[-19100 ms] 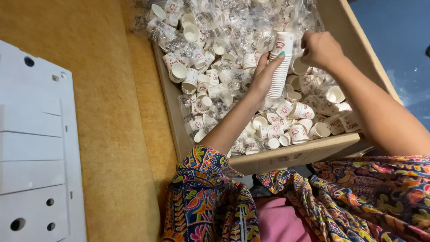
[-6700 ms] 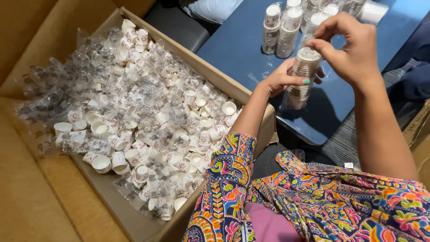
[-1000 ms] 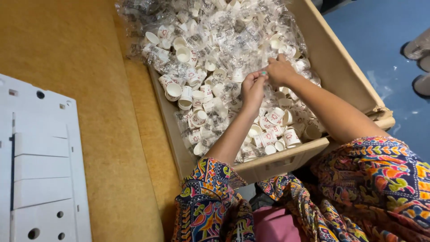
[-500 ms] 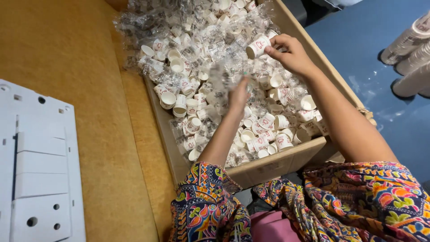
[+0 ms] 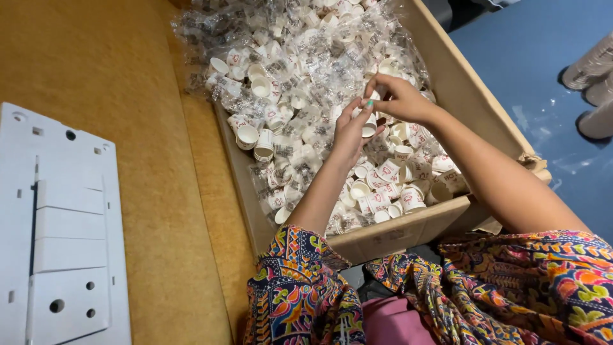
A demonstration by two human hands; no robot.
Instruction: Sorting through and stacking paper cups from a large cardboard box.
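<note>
Over the middle of the cardboard box [image 5: 447,83], the left hand [image 5: 351,131] and right hand [image 5: 399,99] met, fingers pinched together on one small white paper cup [image 5: 369,121]. Loose cups and clear plastic wrappers [image 5: 287,70] filled the box around them, with a white plastic panel [image 5: 60,223] lying well apart.

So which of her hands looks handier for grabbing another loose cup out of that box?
Probably the left hand: it hangs low over the loose paper cups in the cardboard box. The right hand sits higher, its fingertips pinching a small cup.
</note>
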